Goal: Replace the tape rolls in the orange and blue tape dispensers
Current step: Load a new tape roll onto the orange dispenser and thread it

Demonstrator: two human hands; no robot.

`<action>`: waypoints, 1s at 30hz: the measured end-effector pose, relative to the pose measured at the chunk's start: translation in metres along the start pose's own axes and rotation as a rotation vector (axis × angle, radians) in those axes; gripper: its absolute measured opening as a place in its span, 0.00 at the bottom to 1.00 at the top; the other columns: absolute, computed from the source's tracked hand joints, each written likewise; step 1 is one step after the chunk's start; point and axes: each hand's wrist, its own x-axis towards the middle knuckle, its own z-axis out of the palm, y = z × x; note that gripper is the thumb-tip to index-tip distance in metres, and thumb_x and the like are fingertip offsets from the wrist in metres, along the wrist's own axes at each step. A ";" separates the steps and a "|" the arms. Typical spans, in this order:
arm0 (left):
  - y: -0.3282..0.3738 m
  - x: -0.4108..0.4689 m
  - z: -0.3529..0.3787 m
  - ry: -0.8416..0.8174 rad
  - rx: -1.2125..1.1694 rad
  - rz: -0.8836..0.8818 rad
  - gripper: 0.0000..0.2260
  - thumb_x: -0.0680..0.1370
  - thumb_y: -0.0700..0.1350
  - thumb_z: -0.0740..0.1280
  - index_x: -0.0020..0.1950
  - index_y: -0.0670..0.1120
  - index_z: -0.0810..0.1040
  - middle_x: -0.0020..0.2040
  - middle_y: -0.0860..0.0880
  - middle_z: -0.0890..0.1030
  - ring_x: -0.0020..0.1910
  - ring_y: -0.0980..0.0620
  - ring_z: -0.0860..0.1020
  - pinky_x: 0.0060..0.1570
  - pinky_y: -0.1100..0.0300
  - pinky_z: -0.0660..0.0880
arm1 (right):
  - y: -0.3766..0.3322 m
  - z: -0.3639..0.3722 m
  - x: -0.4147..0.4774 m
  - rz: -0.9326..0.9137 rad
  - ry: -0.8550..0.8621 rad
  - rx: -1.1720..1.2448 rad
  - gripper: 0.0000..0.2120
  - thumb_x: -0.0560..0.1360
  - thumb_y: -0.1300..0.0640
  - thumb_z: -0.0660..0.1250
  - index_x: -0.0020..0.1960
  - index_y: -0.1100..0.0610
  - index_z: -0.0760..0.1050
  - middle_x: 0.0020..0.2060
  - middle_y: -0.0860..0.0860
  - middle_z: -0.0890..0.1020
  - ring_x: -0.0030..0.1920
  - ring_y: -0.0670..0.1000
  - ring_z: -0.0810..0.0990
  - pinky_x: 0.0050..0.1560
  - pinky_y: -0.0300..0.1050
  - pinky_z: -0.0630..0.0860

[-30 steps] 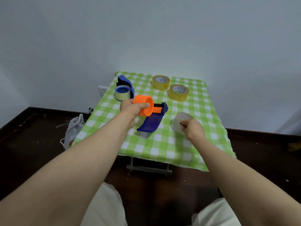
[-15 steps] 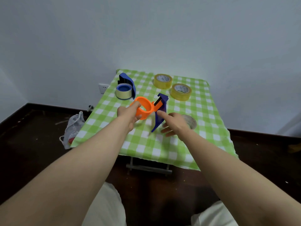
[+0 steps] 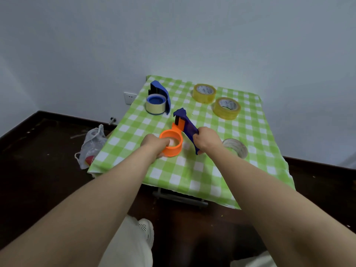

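The orange tape dispenser [image 3: 172, 143], an orange hub ring joined to a dark blue curved handle [image 3: 189, 128], is held above the middle of the table. My left hand [image 3: 156, 145] grips the orange ring, fingers inside it. My right hand [image 3: 207, 140] grips the blue handle from the right. A nearly used-up clear tape roll [image 3: 235, 147] lies on the cloth just right of my right hand. The blue tape dispenser [image 3: 160, 93] stands at the back left with a pale roll [image 3: 155, 106] on its blue hub. Two yellow tape rolls [image 3: 204, 93] [image 3: 227, 108] lie at the back right.
The small table wears a green and white checked cloth [image 3: 192, 170] that hangs over its front edge. A white plastic bag [image 3: 92, 145] sits on the dark floor to the left. A wall socket [image 3: 129, 98] is behind the table. My shoe [image 3: 146, 228] shows below.
My right hand let go of the clear roll, left it on the cloth, and moved left to grip the dispenser's blue handle. The dispenser has been turned, its ring opening now facing up.
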 end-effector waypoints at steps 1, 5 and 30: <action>-0.001 0.002 0.000 0.019 0.059 0.012 0.08 0.72 0.42 0.67 0.40 0.40 0.70 0.36 0.45 0.73 0.37 0.43 0.76 0.43 0.52 0.80 | -0.001 0.002 0.002 0.008 -0.005 -0.009 0.07 0.75 0.64 0.52 0.42 0.60 0.68 0.34 0.57 0.77 0.29 0.56 0.78 0.32 0.40 0.71; -0.002 0.004 0.000 0.050 0.261 0.041 0.10 0.74 0.46 0.66 0.49 0.39 0.75 0.43 0.43 0.75 0.43 0.42 0.75 0.39 0.57 0.67 | 0.000 0.008 0.007 0.006 0.007 -0.003 0.07 0.76 0.63 0.53 0.43 0.61 0.69 0.39 0.58 0.78 0.40 0.61 0.83 0.40 0.46 0.76; 0.133 0.047 0.118 0.019 0.477 0.432 0.14 0.72 0.41 0.61 0.27 0.50 0.65 0.31 0.51 0.71 0.37 0.46 0.73 0.44 0.56 0.66 | 0.102 -0.081 0.123 0.006 0.281 -0.068 0.17 0.80 0.59 0.56 0.66 0.51 0.74 0.65 0.54 0.76 0.64 0.58 0.74 0.58 0.48 0.72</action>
